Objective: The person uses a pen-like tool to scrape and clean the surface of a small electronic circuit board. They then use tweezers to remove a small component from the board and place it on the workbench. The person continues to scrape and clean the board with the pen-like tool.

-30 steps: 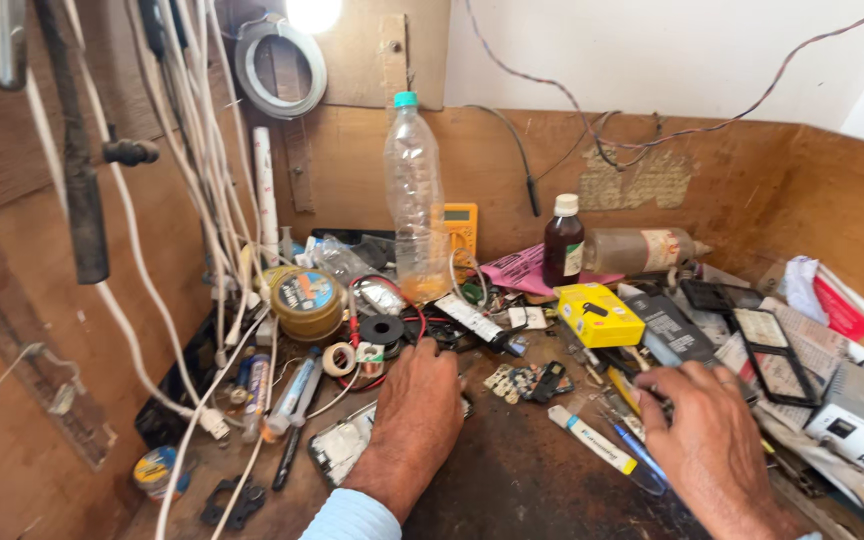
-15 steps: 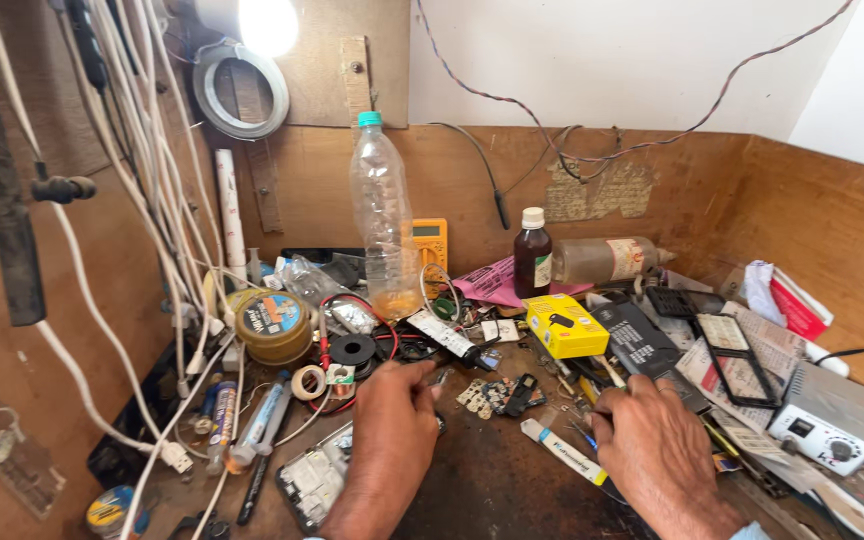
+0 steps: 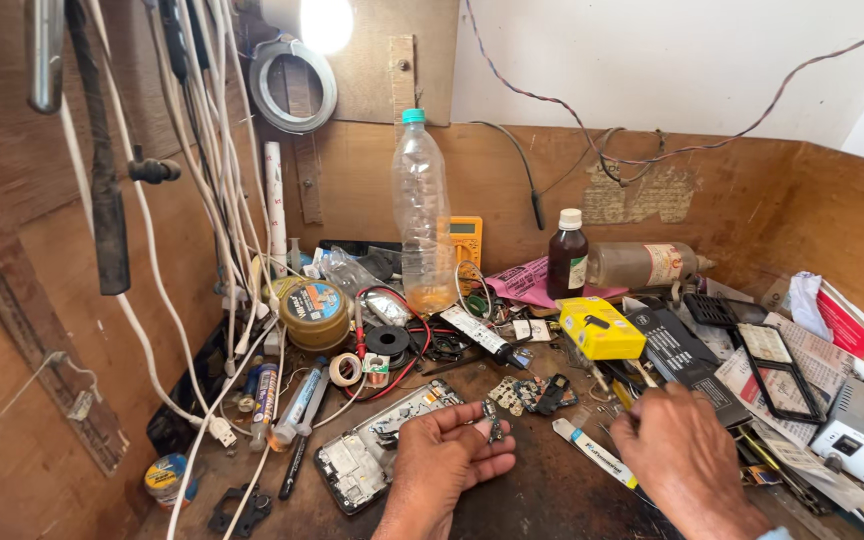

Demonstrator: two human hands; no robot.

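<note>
opened phone point(image 3: 377, 450) just left of my left hand | left hand point(image 3: 449, 462) palm-up, fingers curled, pinching a small dark part point(image 3: 493, 431) | right hand point(image 3: 685, 462) far right of phone, knuckles up, grip hidden, can't tell

Against the back of my wooden bench point(image 3: 572, 500) stands a tall clear plastic bottle with a teal cap point(image 3: 423, 215); behind it leans a yellow multimeter point(image 3: 466, 240); to its right stand a dark brown glass bottle with a white cap point(image 3: 567, 256) and a grey cylinder lying on its side point(image 3: 642, 265); a yellow plastic box point(image 3: 601, 328) sits in front of them; white cables point(image 3: 217, 200) hang down the left wall beside a round brass-coloured tin point(image 3: 314, 312); a bright bulb point(image 3: 322, 22) glares overhead.
</note>
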